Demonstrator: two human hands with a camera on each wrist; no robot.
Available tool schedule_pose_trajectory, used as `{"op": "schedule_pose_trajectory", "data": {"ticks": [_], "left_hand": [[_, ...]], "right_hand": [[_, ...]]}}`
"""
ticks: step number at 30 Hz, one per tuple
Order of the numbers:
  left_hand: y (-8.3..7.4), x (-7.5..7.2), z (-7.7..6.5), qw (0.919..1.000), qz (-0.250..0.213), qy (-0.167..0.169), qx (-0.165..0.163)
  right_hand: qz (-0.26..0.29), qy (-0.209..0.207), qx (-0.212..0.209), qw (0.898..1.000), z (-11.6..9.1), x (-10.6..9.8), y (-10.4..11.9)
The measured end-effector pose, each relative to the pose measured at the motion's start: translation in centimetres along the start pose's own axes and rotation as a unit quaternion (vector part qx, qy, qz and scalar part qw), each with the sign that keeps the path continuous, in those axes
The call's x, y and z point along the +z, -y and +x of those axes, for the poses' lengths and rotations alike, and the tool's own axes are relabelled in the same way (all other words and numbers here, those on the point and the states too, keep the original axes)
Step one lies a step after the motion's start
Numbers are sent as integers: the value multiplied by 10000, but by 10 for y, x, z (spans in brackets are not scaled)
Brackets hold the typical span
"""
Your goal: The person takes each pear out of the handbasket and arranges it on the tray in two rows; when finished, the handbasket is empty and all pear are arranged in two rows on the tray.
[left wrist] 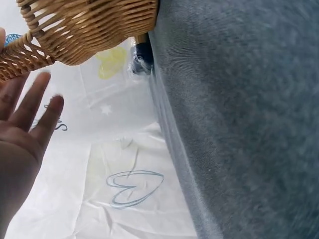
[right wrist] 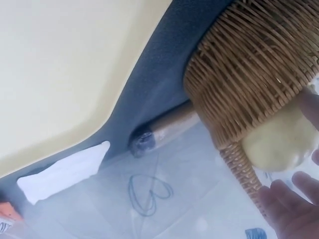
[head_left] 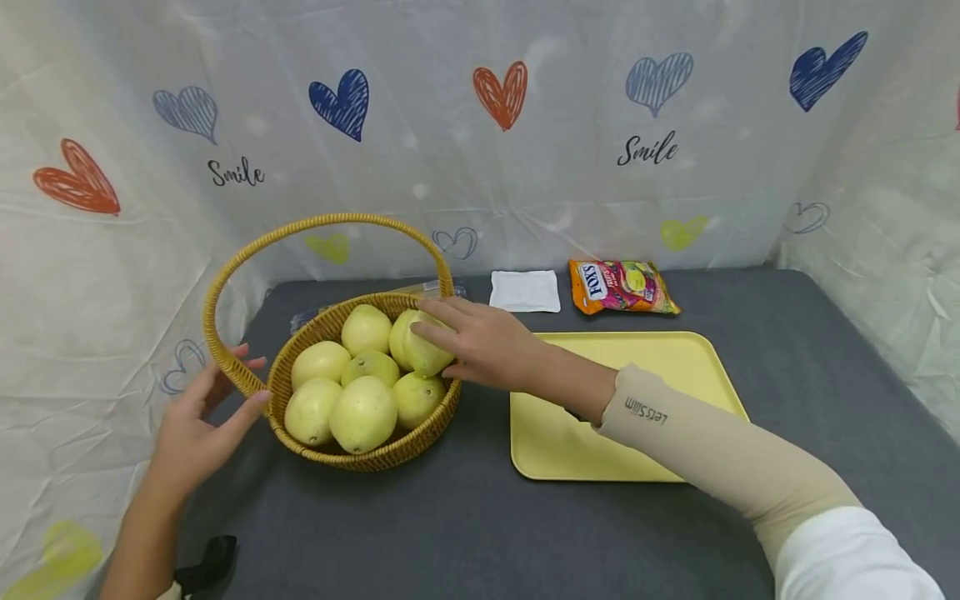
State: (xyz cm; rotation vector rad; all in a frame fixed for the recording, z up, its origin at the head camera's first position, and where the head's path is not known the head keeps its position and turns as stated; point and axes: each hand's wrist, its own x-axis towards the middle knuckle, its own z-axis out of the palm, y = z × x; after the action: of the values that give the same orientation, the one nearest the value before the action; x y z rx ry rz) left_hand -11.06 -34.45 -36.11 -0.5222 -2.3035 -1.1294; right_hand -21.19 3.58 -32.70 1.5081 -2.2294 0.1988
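The fruits (head_left: 363, 414) are pale yellow-green, roundish and a little uneven in outline, with faint mottling on the skin and small dark specks on a couple of them. They sit heaped in a round basket (head_left: 397, 454) on the left part of the counter (head_left: 450, 533), close together and rising about to its rim. The basket is woven, golden brown, with a tall arched handle (head_left: 213, 308) standing up over the fruits.

The right hand (head_left: 480, 342) reaches over the right side of the basket, its fingers spread and fairly straight about the upper right fruit (head_left: 427, 348). That fruit stands up past the rim; how firmly it is touched, I cannot tell. The left hand (head_left: 197, 425) is at the left foot of the handle, thumb and fingers apart on either side of it, without closing round it.

Right of the basket lies a yellow tray (head_left: 585, 458), under the right forearm in a beige sleeve (head_left: 705, 433). Behind the tray are a flat white packet (head_left: 525, 292) and an orange Fox's bag (head_left: 624, 287). A clear-wrapped roll (right wrist: 169, 124) lies behind the basket.
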Motion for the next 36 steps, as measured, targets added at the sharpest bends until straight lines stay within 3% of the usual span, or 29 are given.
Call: {"op": "schedule_pose_trajectory", "data": {"ticks": [7,16,21,25,29,32,34,36], "left_hand": [[5,1,-3,9997,-151,127,160],[7,1,-6,9983,-427,230,-308],[8,2,-6,9976,-520,235,-382],[9,1,-7,9969,-629,221,-412],[7,2,-7,9962,-702,226,-462],[5,3,-8,9960,-721,247,-463],[3,3,-8,9963,-681,252,-458],[2,3,-9,9962,-657,253,-511]], "right_hand": [[25,61,-16,10000,6,6,2],[107,-15,-419,9991,10,10,-3],[243,-307,-433,9983,6,13,-6],[714,-726,-316,9943,2,13,-3],[1345,-1143,35,9843,-7,6,3],[1929,-1345,569,9703,-16,-1,7],[2398,-1434,1012,9548,-23,-7,8],[2994,-1486,1517,9302,-28,-13,7]]}}
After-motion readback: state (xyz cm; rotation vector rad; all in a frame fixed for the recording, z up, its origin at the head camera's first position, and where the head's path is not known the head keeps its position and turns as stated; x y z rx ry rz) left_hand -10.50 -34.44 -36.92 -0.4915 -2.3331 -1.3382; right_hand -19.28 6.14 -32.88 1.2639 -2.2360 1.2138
